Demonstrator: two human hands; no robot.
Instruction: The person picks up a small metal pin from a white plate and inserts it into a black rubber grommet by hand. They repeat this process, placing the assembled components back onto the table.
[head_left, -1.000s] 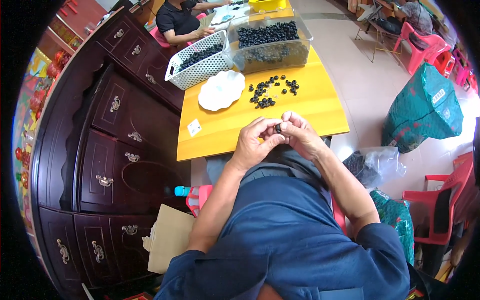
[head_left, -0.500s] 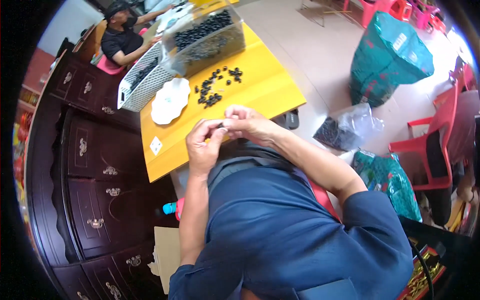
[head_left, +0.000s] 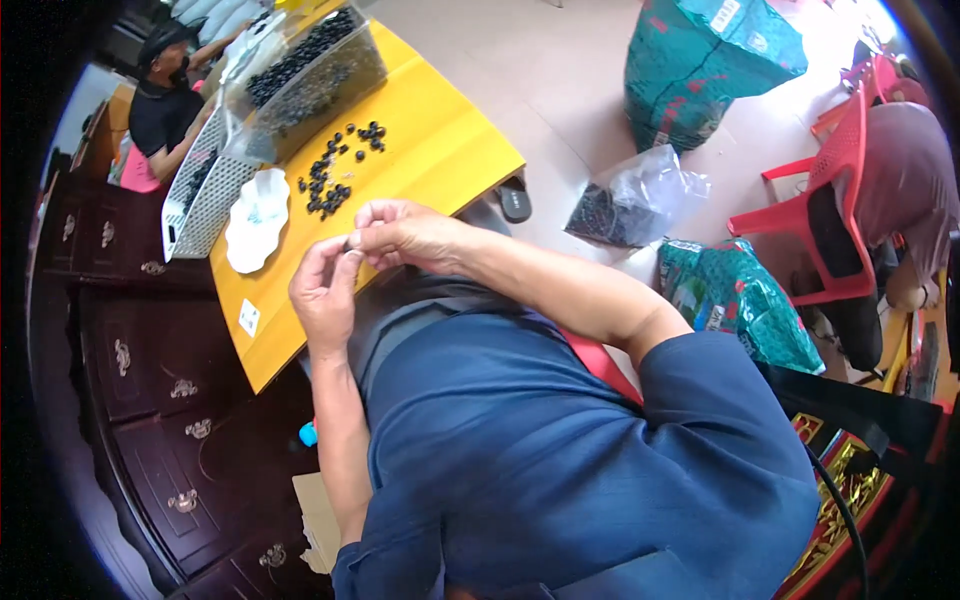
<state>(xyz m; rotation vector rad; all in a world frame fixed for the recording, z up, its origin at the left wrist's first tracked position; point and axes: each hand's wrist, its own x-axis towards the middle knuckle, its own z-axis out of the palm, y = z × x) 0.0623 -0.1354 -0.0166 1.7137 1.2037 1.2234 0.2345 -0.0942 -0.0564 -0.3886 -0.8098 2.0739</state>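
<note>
My left hand (head_left: pixel 325 300) and my right hand (head_left: pixel 408 236) meet over the near edge of the yellow table (head_left: pixel 440 120). Their fingertips are pinched together on a small dark piece (head_left: pixel 350 245), mostly hidden by the fingers; its kind cannot be made out. Beyond them, several small black round pieces (head_left: pixel 325 190) lie loose on the tabletop. A white scalloped dish (head_left: pixel 258 222) lies left of these. Behind stands a clear plastic bin (head_left: pixel 330 95) holding many similar black pieces, beside a white perforated basket (head_left: pixel 195 225) with dark pieces inside.
Dark wooden drawers (head_left: pixel 150 360) stand at left, near a seated person (head_left: pixel 165 115). On the floor at right are a big green bag (head_left: pixel 690 80), a clear bag of dark pieces (head_left: pixel 620 205) and another green bag (head_left: pixel 750 310). Someone sits on a red chair (head_left: pixel 800 220).
The whole view has shifted, so the table and my hands appear farther left and more of the right side shows. My hands keep their pinch on the small piece.
</note>
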